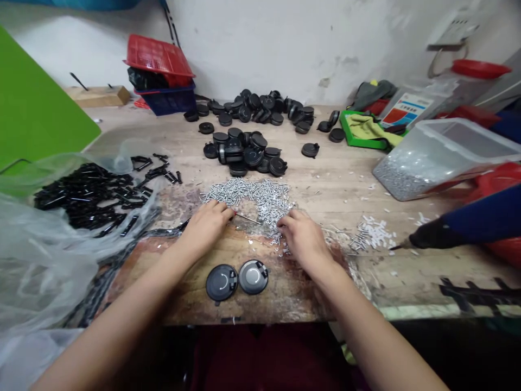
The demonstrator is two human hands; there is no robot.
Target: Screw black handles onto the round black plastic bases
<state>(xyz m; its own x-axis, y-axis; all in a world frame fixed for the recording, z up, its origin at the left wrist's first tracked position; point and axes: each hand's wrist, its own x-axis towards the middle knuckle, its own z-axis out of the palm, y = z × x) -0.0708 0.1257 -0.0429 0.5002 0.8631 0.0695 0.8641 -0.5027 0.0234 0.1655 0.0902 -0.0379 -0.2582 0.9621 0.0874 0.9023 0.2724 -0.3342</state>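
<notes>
My left hand (207, 224) rests knuckles-up on the wooden bench (325, 179), fingers curled round the red handle of a thin screwdriver (247, 218) whose metal shaft points right. My right hand (303, 236) lies at the edge of a spread of small silver screws (252, 193), fingers curled down into them; what they pinch is hidden. Two round black discs (236, 278) with white arc marks lie side by side just in front of both hands.
Heaps of black round discs (244, 149) sit further back. Black plastic clips (87, 195) spill from a clear bag at left. A tipped clear tub (439, 157) holds screws at right. An electric screwdriver (459, 228) lies at right by white bits (372, 233). Red and blue baskets (163, 76) stand at the back.
</notes>
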